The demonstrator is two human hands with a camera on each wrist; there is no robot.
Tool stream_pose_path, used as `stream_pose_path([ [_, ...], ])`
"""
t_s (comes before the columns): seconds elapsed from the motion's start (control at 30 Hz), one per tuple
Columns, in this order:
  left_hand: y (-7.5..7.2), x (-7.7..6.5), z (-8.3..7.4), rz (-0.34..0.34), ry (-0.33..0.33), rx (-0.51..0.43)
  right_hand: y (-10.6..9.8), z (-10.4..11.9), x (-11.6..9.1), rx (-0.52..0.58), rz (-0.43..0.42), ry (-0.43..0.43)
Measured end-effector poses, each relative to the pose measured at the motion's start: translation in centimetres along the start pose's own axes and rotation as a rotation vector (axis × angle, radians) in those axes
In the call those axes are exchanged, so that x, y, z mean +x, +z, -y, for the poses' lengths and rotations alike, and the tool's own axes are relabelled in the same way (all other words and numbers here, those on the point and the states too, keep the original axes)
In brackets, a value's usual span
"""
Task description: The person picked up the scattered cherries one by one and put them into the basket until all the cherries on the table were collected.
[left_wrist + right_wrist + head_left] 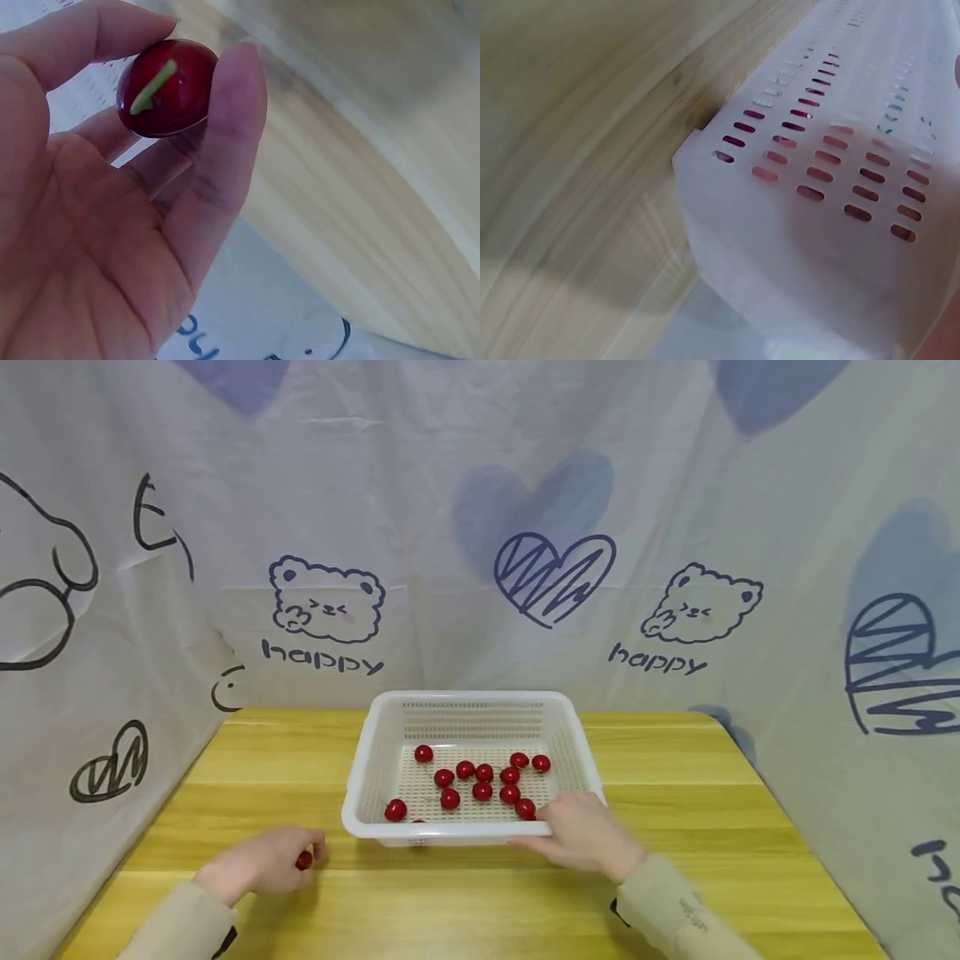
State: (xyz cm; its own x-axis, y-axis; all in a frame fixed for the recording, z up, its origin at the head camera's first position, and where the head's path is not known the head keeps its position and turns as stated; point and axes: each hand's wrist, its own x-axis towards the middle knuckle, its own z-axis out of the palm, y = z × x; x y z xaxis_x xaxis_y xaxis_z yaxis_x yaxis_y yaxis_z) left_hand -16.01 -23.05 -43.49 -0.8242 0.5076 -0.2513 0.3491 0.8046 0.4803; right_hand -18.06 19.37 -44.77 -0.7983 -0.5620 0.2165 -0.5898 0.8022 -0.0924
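Note:
My left hand [273,860] pinches a red cherry [169,88] with a short green stem between thumb and fingertips, left of the basket and low over the table. The white slotted plastic basket [465,832] stands on the table. At its front right corner my right hand [585,835] grips the rim, with the thumb outside and the fingers over the inside. Through the slots of the basket wall [765,217] in the right wrist view, finger-coloured and red patches show. Several red cherries [482,792] lie scattered on the basket floor; one is partly hidden behind the front rim.
The yellow wood-grain table [442,910] carries the basket near its back edge. A white cloth [435,527] with blue hearts, bear drawings and lettering hangs behind and along both sides.

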Motion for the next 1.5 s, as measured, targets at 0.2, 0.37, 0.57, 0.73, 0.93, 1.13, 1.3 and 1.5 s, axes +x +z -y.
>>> stream_pose_path([
  [0.2,-1.6,-0.9,0.9,-0.004,-0.069,-0.007,0.7,1.9,1.0,0.037,-0.021,0.008],
  [0.37,-2.8,-1.2,1.2,-0.025,-0.088,0.0,0.8,2.5,1.1,0.087,-0.061,0.031],
  [0.57,-4.5,-1.0,0.7,-0.065,-0.082,0.068,0.0,1.9,0.8,0.201,-0.239,0.003],
  [0.73,-6.4,-0.6,-0.4,-0.121,-0.056,0.149,-0.7,-0.3,0.7,0.276,-0.533,0.078],
  [0.93,-9.0,0.2,-2.4,-0.17,-0.006,0.195,-0.8,-2.5,0.7,0.61,-0.594,0.328],
  [1.13,-10.9,1.8,-4.4,-0.207,0.033,0.228,-0.4,-2.6,1.0,0.983,-0.347,0.599],
  [1.3,-11.4,3.7,-5.8,-0.226,0.072,0.244,0.0,-2.4,1.6,1.064,-0.27,0.667],
  [1.5,-11.0,6.1,-7.6,-0.198,0.072,0.25,0.3,-2.2,2.3,1.094,-0.242,0.671],
])
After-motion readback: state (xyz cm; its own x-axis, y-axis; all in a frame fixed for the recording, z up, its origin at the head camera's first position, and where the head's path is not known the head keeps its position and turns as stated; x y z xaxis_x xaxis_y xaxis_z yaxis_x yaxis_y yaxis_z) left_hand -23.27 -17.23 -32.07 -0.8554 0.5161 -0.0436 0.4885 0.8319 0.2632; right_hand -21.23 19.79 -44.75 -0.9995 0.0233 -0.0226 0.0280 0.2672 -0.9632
